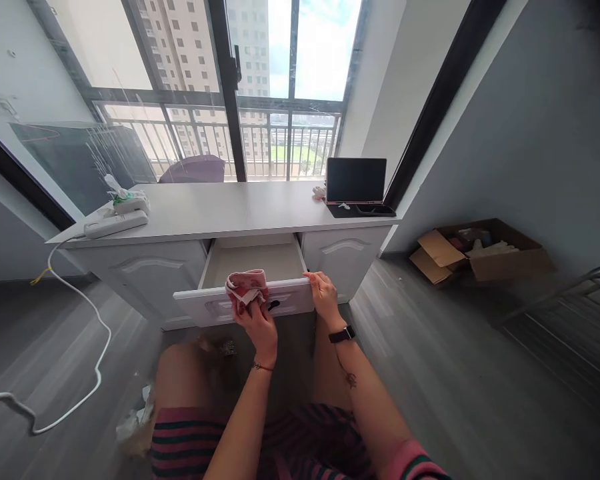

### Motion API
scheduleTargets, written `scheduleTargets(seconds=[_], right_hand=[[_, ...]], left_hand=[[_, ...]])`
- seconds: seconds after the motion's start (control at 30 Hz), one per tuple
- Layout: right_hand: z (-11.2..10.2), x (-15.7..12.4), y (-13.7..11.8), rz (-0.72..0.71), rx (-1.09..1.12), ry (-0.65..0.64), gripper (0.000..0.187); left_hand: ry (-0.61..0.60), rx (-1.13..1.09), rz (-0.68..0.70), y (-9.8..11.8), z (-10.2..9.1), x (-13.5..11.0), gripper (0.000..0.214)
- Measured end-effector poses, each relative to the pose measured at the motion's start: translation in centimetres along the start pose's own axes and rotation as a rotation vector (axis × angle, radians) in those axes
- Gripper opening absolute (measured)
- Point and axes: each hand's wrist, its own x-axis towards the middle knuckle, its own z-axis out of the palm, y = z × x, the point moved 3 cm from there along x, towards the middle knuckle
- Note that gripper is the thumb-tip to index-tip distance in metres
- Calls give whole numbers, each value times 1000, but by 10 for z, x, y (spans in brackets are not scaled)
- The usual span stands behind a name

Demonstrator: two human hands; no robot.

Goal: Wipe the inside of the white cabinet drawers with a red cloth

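Observation:
A white drawer [295,303] is pulled out from the middle of the white desk [220,207], and the part of its inside that shows is bare. My left hand [256,327] is closed on a pink and white cloth [247,283], which lies over the drawer front's top edge, left of the dark handle [273,305]. With its fingers curled over the right end of that same edge, my right hand [324,293] grips the drawer front. A dark watch sits on my right wrist.
On the desk are a laptop or tablet [356,180] at right, and a power strip [116,224] and tissue pack [130,199] at left. A white cable [100,353] trails over the floor. An open cardboard box [510,267] stands at right, near a metal rack [575,320].

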Motion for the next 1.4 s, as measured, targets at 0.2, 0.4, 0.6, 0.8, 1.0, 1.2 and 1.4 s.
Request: scheduleTargets(seconds=[0.2,0.4,0.6,0.8,1.0,1.2,1.4], right_hand=[[-11,6,4,5,127,-170,57],[-13,10,7,1,119,-208,59],[-10,8,7,-35,71,-167,50],[-8,7,5,-14,50,-132,46],[-7,6,3,-29,45,-105,37],[-4,4,1,-16,48,-62,38],[-3,4,0,-24,55,-34,40]], left_hand=[[-120,63,422,15,51,-37,37],[-355,158,682,0,83,-55,50],[-579,237,823,-10,88,-53,71],[-766,316,985,-31,82,-54,66],[-805,381,1052,-85,55,-40,71],[-897,430,1047,-145,-25,11,80],[-913,495,908,-181,-98,64,80]])
